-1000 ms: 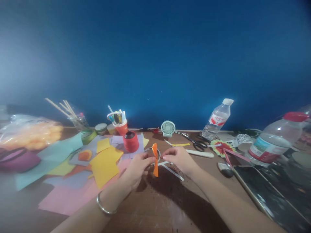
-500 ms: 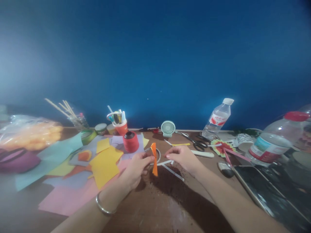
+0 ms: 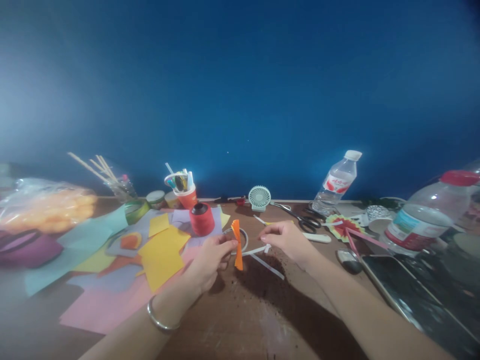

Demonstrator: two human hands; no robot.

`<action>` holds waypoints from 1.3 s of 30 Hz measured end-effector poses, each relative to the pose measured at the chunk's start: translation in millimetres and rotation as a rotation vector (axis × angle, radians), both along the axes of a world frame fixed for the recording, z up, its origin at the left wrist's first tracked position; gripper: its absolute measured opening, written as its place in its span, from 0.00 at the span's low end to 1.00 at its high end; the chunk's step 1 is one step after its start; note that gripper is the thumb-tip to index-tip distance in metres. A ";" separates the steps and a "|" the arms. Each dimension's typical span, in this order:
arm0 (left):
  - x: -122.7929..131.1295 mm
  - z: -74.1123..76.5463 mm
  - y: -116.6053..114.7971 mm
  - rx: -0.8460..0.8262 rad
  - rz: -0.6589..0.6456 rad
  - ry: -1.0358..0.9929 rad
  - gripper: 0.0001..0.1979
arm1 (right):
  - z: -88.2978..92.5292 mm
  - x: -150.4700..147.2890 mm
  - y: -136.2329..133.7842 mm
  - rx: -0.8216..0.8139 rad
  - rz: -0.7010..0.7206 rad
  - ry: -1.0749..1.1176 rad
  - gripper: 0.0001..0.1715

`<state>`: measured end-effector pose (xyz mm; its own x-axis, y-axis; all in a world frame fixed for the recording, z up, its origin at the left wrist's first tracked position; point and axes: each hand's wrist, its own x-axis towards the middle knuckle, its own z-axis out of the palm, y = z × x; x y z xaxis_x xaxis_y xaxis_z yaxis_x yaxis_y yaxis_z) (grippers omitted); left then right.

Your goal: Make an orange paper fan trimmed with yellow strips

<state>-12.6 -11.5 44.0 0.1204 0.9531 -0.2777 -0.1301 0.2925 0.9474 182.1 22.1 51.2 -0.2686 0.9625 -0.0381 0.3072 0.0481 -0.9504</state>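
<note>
Between thumb and fingers of my left hand (image 3: 213, 257) is a narrow folded strip of orange paper (image 3: 237, 246), held upright and pinched at its middle. A white strip (image 3: 255, 251) runs from behind the orange paper toward the right, its curled end just below my right fingers. My right hand (image 3: 283, 238) hovers a little to the right of the orange paper, fingertips drawn together; whatever they pinch, if anything, is too small to make out. Behind the orange paper lies a pale ring, possibly a tape roll (image 3: 245, 241). Another white strip (image 3: 268, 267) rests on the table.
Coloured paper sheets (image 3: 161, 255) and a red thread spool (image 3: 202, 220) lie left. At the back stand a cup of pens (image 3: 186, 197) and a small fan (image 3: 259, 198). Scissors (image 3: 307, 223), a water bottle (image 3: 335, 182), a larger bottle (image 3: 420, 225) and a dark tablet-like slab (image 3: 408, 295) are right.
My right hand has shifted slightly to the right, away from the orange paper. The white strip's end has lifted and curled. My left hand has barely moved.
</note>
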 end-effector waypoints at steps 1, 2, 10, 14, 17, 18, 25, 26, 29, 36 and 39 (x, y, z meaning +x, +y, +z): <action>-0.3 -0.1 0.1 0.000 -0.001 0.000 0.10 | 0.6 0.6 0.1 0.003 -0.003 -0.003 0.08; -0.6 -0.1 0.2 0.002 -0.003 0.000 0.10 | 1.4 1.2 -0.1 0.004 -0.005 -0.007 0.08; -0.5 -1.1 1.1 0.023 -0.002 0.005 0.09 | 3.3 4.9 0.6 -0.044 0.050 -0.010 0.11; 0.7 2.8 -2.6 0.045 -0.024 0.004 0.09 | -3.4 4.2 4.4 -0.107 0.097 -0.034 0.09; 3.1 7.6 -6.8 0.059 -0.075 0.013 0.08 | -7.8 1.3 3.7 -0.164 0.154 -0.044 0.07; 4.2 9.1 -8.2 0.070 -0.104 0.017 0.07 | -8.7 -0.1 2.9 -0.178 0.175 -0.043 0.07; 10.3 17.5 -18.3 0.146 -0.342 0.166 0.04 | -12.8 -6.4 0.6 -0.147 0.218 -0.042 0.09; 10.9 18.6 -19.8 0.144 -0.341 0.194 0.04 | -13.5 -6.7 0.8 -0.137 0.218 -0.042 0.08; 12.8 21.8 -23.6 0.117 -0.371 0.241 0.07 | -14.7 -7.8 1.1 -0.095 0.222 -0.042 0.08; 13.7 21.9 -23.0 0.046 -0.436 0.301 0.12 | -10.5 -12.5 -0.4 0.060 0.239 -0.072 0.07; 10.4 19.2 -20.3 0.084 -0.465 0.368 0.10 | -4.6 -11.9 -2.7 0.106 0.262 -0.121 0.09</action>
<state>-2.2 -31.8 63.2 0.4402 0.8442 -0.3060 0.3348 0.1619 0.9283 170.2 19.4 46.5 -0.5077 0.8614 0.0123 0.3819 0.2379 -0.8931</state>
